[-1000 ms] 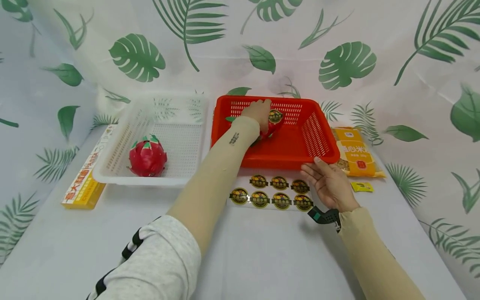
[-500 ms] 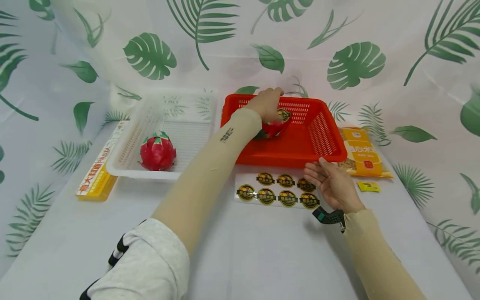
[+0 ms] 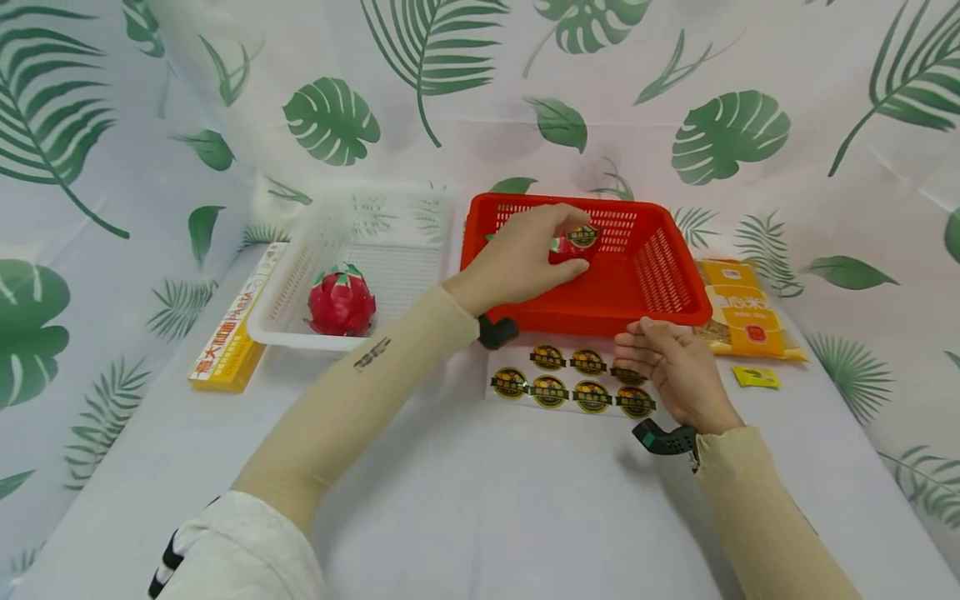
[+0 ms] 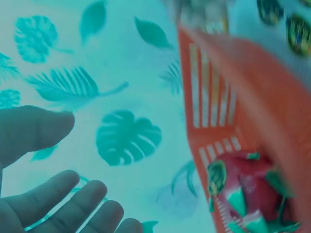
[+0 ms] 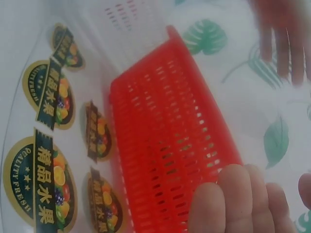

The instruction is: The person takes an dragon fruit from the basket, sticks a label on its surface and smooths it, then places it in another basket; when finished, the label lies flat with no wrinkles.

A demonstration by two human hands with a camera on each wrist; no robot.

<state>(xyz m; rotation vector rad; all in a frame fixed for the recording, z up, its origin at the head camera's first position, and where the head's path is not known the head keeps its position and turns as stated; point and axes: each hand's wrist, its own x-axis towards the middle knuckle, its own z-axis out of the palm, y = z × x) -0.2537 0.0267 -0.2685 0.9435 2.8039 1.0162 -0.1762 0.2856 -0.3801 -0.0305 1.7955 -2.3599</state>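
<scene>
fruit (image 4: 250, 187): probably weighty, firm, slick, bruisable; best cupped round its sides | left hand (image 3: 525, 254): empty, fingers apart | right hand (image 3: 678, 367): fingers loose, beside basket (image 3: 585, 320)

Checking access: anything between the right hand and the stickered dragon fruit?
Yes: the red basket's near wall stands between the right hand, outside, and the stickered dragon fruit inside. The left hand also hangs over the basket.

Head cam: left grip (image 3: 521, 257) hides part of dragon fruit (image 3: 573, 252); right grip (image 3: 678, 371) overlaps one sticker (image 3: 628, 377); small yellow packet (image 3: 757, 377) unreadable. Left wrist: red basket (image 4: 265, 77) blurred, cut off right.
</scene>
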